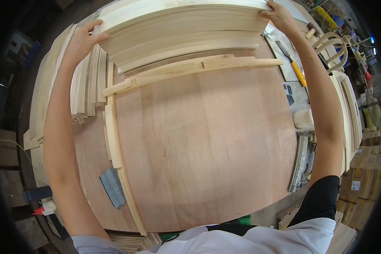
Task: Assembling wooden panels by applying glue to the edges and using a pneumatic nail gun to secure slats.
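Both my arms stretch to the far side of the plywood worktop, where a stack of long pale wooden boards lies. My left hand closes around the left end of the top board, thumb on the near side. At its right end my right hand pinches the same board between thumb and fingers. Whether the board is lifted off the stack, I cannot tell. Just nearer than the stack, a wooden strip runs across the worktop and meets another strip along the left side.
Shorter wood pieces stand bundled by my left forearm. A grey block lies beside the left strip. On the right are a yellow-handled tool, a white block and a metal tool. Cardboard boxes stand beyond the right edge.
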Tool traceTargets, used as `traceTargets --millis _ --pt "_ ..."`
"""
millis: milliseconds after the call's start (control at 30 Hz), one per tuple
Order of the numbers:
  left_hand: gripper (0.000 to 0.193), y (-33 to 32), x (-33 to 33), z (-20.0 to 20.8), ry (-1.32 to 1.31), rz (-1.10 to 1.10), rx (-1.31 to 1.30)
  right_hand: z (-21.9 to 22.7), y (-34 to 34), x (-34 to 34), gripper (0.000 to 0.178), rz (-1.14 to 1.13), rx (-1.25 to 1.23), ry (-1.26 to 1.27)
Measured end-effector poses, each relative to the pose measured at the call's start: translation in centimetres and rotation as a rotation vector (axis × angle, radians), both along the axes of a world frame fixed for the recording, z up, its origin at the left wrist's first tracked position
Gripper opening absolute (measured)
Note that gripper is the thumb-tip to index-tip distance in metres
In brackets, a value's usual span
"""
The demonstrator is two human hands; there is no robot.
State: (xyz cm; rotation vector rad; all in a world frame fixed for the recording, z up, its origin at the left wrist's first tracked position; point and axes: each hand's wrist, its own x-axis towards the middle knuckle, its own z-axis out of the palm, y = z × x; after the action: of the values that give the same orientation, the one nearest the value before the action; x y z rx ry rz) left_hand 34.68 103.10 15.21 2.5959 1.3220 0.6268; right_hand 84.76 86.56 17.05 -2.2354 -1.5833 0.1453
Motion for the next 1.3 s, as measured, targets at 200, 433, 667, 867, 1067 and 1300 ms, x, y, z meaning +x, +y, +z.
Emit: traceTargets --millis 200,433,667,867,1067,1300 --pt "0.073 -0.3 0.7 -0.7 -0.053 0.008 -0.061 -4.5 0.2 2.1 0.043 0.068 0.546 -0.055" --pt "0.076 -0.5 1.7 -0.8 -0.326 0.179 -0.274 -1.7 -0.1 0.2 0.044 -0.139 0.224 0.402" --pt "0.059 0.7 2.2 0.4 -0.253 0.147 -0.347 -0.8 0.7 -0.6 0.036 -0.306 0.315 0.255" --pt "0.047 1.3 -0.2 -0.7 -0.612 0.235 -0.347 -1.4 0.5 0.1 0.024 -0.128 0.423 0.468" --pt "0.044 -1.8 -5.2 -2.6 -0.845 0.102 -0.556 -1.5 -4.5 -1.0 0.018 -0.137 0.586 0.705" --pt "0.043 -15.7 -4.9 -3.1 -1.093 0.095 -0.465 -4.8 -10.1 -1.5 0.045 0.064 0.396 0.635"
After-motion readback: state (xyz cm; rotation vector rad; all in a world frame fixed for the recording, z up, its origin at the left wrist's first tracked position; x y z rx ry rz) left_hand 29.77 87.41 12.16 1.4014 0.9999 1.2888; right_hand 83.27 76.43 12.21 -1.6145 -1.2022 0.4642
